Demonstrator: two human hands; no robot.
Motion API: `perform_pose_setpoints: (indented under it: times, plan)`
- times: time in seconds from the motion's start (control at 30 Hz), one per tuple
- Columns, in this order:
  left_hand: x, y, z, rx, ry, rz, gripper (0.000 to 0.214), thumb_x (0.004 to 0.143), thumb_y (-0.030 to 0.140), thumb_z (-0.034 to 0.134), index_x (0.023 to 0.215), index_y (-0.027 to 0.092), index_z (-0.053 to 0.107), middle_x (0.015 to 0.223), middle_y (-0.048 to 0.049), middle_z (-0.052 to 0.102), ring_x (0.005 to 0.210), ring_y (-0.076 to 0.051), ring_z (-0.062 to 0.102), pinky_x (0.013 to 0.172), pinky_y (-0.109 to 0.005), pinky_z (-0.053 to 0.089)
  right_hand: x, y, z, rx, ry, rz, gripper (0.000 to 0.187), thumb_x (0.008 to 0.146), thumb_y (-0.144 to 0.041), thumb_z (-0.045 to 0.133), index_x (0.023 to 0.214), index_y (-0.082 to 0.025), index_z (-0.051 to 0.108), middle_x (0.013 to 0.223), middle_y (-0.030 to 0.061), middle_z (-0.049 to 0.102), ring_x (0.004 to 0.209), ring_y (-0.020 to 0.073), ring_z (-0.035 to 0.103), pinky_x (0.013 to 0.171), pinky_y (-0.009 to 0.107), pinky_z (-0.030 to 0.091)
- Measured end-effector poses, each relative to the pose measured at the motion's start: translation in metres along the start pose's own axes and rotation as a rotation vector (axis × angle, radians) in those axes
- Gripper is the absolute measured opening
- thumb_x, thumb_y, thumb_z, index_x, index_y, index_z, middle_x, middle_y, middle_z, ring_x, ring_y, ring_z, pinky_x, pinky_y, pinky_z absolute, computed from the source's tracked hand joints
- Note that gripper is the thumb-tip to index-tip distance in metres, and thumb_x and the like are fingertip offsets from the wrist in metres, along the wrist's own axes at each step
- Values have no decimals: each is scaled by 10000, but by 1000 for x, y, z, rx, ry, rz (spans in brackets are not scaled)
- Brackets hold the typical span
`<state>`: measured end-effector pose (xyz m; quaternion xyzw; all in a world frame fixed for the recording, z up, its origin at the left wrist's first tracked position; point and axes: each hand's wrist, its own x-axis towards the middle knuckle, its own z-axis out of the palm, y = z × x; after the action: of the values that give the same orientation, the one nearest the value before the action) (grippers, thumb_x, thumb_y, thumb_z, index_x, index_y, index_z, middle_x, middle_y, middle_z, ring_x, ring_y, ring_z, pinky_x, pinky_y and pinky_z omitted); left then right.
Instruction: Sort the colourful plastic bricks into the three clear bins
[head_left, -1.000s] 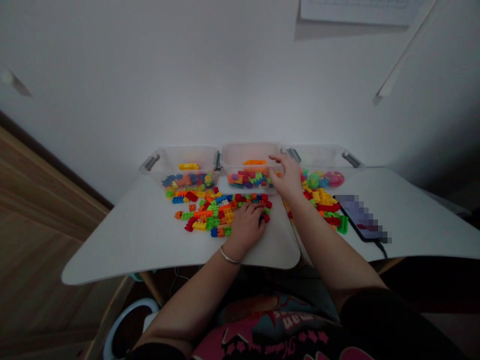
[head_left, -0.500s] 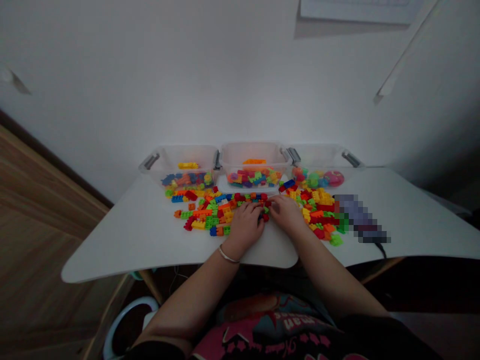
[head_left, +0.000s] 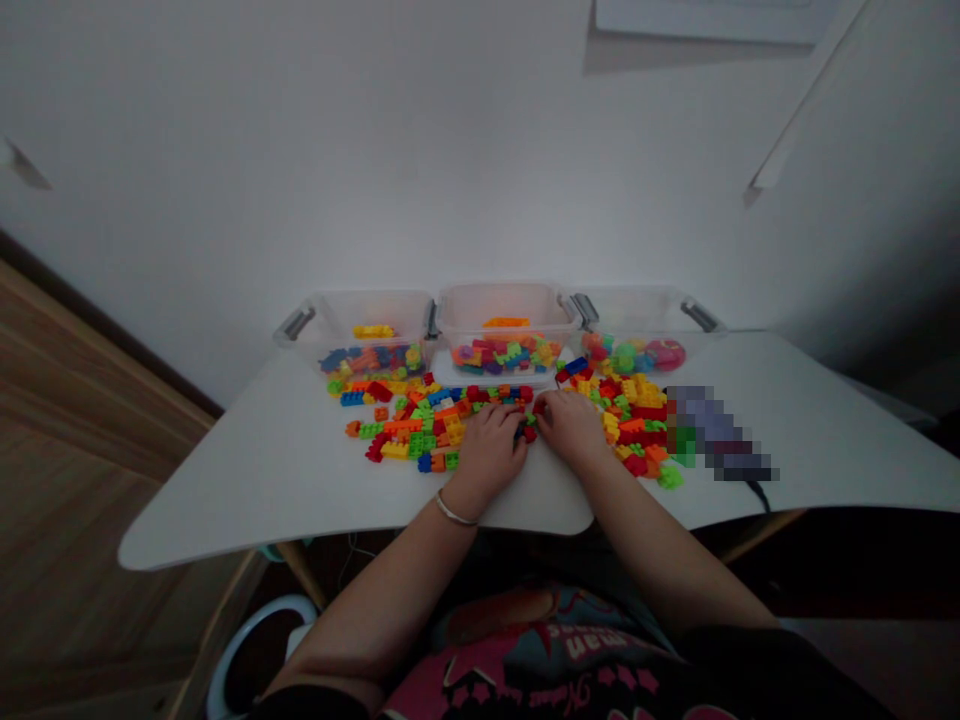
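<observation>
My left hand [head_left: 491, 445], with a bangle on the wrist, rests low over the table with its fingers bent around small toy building bricks. A dark blue bit shows by its thumb. Close on its right, my right hand [head_left: 574, 428] has thumb and fingers closed at a red brick [head_left: 540, 407]. Between the two hands sits a small cluster of green and red building bricks [head_left: 530, 433]; the fingertips partly cover it, and I cannot tell how its pieces join. Loose building bricks [head_left: 422, 443] of many colours lie left of the hands, and more yellow and red bricks [head_left: 637, 392] lie right.
Three clear plastic bins stand along the wall: a left bin [head_left: 375, 300], a middle bin [head_left: 510, 300] and a right bin [head_left: 637, 300], each holding coloured pieces. A pixelated object [head_left: 716, 430] lies right of the bricks. The white table [head_left: 247, 480] has a curved front edge.
Both hands stay at nearly the same spot, with only a slight shift of the right fingers around the red brick. The whole view has moved slightly.
</observation>
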<state>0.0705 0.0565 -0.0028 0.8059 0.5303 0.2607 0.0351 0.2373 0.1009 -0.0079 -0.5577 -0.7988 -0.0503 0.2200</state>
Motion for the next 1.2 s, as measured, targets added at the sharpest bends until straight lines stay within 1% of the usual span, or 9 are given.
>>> perform_pose_setpoints:
  times: [0.17, 0.27, 0.4, 0.53, 0.67, 0.8, 0.97, 1.07, 1.2]
  plan:
    - [0, 0, -1, -3, 2, 3, 290, 844, 210, 601, 1129, 208, 656, 1264, -61, 644, 1198, -273, 518, 1059, -468, 428, -2, -1, -1, 54, 79, 38, 84, 837, -234, 577, 895, -215, 635, 889, 99, 704, 893, 296, 637, 806, 423, 479]
    - [0, 1, -2, 2, -5, -2, 293, 847, 211, 600, 1135, 204, 654, 1263, -63, 645, 1205, -275, 514, 1059, -464, 429, -1, 1, -1, 177, 156, 97, 122, 826, -261, 581, 929, -220, 630, 912, 91, 696, 884, 284, 635, 801, 417, 489]
    - [-1, 2, -4, 6, -7, -9, 292, 855, 214, 589, 1141, 207, 652, 1257, -58, 647, 1207, -274, 515, 1052, -461, 431, 5, 5, -3, 390, 278, 168, 162, 814, -317, 577, 927, -210, 622, 874, 83, 679, 836, 260, 626, 790, 413, 503]
    - [-1, 2, -3, 14, -8, 1, 305, 856, 211, 582, 1153, 194, 646, 1264, -54, 645, 1204, -277, 514, 1054, -454, 425, 17, 9, -14, 575, 396, 218, 202, 784, -354, 597, 920, -207, 621, 844, 67, 672, 801, 235, 621, 791, 406, 515]
    - [-1, 0, -1, 14, -7, 6, 303, 860, 220, 576, 1154, 191, 644, 1263, -56, 644, 1199, -276, 514, 1050, -455, 424, 35, 10, -32, 753, 490, 234, 230, 790, -385, 609, 938, -210, 618, 920, 67, 690, 798, 206, 630, 778, 376, 524]
    - [-1, 0, -1, 10, -12, 1, 309, 856, 216, 580, 1157, 192, 644, 1264, -54, 645, 1202, -278, 513, 1047, -457, 427, 59, 10, -52, 759, 574, 181, 221, 815, -390, 602, 958, -222, 608, 935, 50, 684, 835, 192, 628, 795, 357, 514]
    - [-1, 1, -1, 8, -2, -2, 299, 854, 212, 586, 1146, 207, 650, 1248, -55, 652, 1195, -278, 516, 1046, -460, 429, 97, 8, -71, 696, 601, 112, 191, 844, -369, 565, 970, -228, 585, 961, 43, 665, 859, 180, 614, 805, 350, 502]
    - [-1, 1, -1, 10, -6, 2, 301, 858, 217, 583, 1150, 199, 650, 1251, -60, 653, 1196, -280, 517, 1050, -459, 430, 119, 6, -70, 674, 582, 88, 169, 851, -343, 552, 972, -228, 575, 970, 36, 667, 845, 165, 612, 790, 336, 495]
    - [-1, 0, -1, 11, -5, 7, 308, 862, 220, 578, 1160, 185, 647, 1260, -70, 649, 1203, -283, 511, 1055, -468, 428, 143, 0, -62, 677, 536, 108, 157, 839, -318, 560, 958, -216, 569, 967, 36, 678, 816, 156, 615, 756, 317, 489]
